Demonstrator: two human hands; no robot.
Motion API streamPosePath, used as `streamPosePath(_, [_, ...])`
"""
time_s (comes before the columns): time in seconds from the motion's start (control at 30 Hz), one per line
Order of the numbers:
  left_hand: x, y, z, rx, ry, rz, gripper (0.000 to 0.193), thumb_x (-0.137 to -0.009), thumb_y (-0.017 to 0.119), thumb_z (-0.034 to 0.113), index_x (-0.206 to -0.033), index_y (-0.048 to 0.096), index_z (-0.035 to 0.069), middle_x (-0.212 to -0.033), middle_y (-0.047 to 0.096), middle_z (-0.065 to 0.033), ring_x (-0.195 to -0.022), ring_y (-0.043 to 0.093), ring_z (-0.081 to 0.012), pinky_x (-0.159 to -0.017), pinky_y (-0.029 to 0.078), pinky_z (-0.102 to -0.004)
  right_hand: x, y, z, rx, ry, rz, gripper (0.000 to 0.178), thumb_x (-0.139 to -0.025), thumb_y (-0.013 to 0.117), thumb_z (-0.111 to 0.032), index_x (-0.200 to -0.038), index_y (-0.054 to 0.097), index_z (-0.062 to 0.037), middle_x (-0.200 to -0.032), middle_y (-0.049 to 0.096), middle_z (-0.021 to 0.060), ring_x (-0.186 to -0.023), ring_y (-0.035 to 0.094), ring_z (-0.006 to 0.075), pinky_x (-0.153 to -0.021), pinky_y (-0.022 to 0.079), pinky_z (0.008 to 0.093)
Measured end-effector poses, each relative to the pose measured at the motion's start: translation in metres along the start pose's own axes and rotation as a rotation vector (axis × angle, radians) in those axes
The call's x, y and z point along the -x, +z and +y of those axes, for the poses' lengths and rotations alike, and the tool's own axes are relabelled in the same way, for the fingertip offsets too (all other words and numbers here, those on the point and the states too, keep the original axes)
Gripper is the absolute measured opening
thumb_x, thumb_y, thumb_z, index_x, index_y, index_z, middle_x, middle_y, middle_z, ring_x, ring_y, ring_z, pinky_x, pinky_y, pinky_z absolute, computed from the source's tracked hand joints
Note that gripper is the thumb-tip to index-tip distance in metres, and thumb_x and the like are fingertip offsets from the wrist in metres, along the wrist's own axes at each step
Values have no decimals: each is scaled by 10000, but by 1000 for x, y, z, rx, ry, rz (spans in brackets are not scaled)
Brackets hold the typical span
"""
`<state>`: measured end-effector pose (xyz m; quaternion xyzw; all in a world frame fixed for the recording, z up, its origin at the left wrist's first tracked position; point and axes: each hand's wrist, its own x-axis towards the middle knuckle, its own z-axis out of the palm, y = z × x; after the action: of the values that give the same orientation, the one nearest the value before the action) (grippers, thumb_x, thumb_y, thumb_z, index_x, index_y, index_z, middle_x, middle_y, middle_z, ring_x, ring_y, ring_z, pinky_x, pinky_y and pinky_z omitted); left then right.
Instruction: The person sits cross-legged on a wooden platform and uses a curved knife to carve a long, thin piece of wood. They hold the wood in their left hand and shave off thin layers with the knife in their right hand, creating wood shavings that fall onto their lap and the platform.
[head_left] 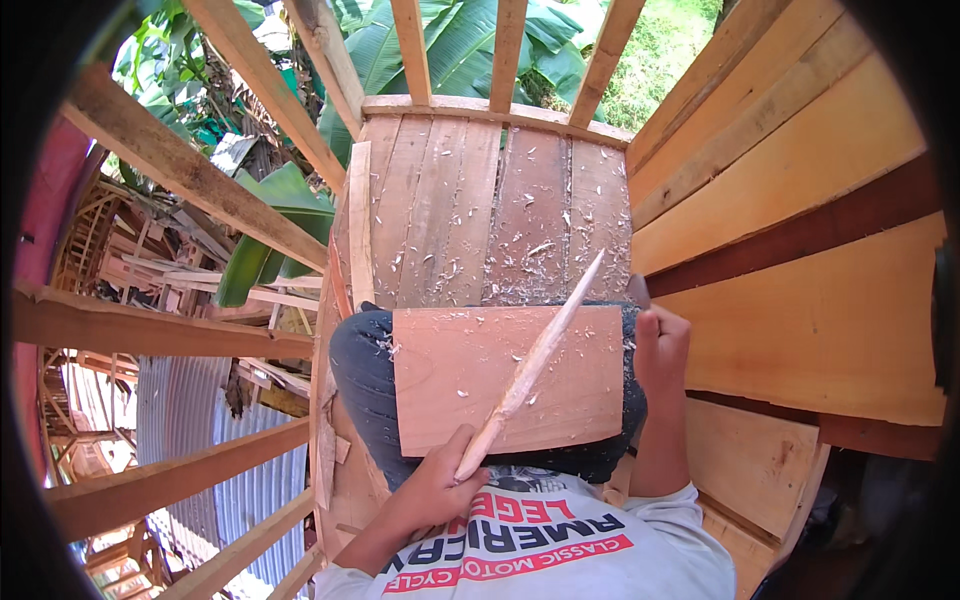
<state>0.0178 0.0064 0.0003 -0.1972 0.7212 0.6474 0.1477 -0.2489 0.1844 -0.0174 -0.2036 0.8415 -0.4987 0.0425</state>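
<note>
My left hand (440, 478) is closed around the thick lower end of a pale carved wooden stick (530, 368). The stick slants up to the right over my lap, and its far end tapers to a point. At the right, my right hand (661, 345) is closed in a fist on a knife (638, 290). Only a short grey piece of its blade shows past the fingers; the handle is hidden. The blade is apart from the stick. Across my thighs lies a flat wooden board (440, 375) with a few shavings on it.
Wood shavings litter the plank floor (425, 215) ahead. Wooden railing slats (170, 325) stand at the left and front, with banana leaves (290, 220) beyond. A plank wall (800, 340) rises close to my right arm. Corrugated metal sheets (185, 420) lie outside, lower left.
</note>
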Motion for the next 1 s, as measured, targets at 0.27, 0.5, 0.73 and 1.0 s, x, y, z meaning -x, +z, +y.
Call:
streamPosePath(0.27, [8,-7,17,12,-88,-33,283,-839,582,70,-1054,409,12,-715,543,-225,-664,577,-346,-624,429,-410,-14,9,-20,121,-50,-37,611,-865,614,-522,-635,509,35,-507,384,166,-457,390,267,-484,371,354])
streamPosePath(0.5, [-3,-19,13,-37,-40,58,324,-826,585,77,-1083,411,-14,-765,571,-280,-752,595,-447,-664,445,-435,20,26,-43,143,-238,-225,567,-824,658,-518,-624,546,1,-505,413,146,-462,447,266,-474,379,349])
streamPosePath(0.73, [0,-22,23,-28,-79,69,363,-825,581,74,-1128,408,-25,-767,571,-287,-763,594,-456,-680,447,-445,-3,32,-52,380,-296,-254,534,-787,692,-509,-638,576,-10,-517,452,166,-484,493,325,-483,398,372])
streamPosePath(1.0, [4,-23,21,-22,-122,69,369,-822,575,69,-1132,397,-20,-753,581,-285,-753,614,-468,-643,471,-437,-33,1,-20,240,-55,-34,567,-837,638,-529,-659,582,7,-499,449,145,-460,457,215,-482,383,348])
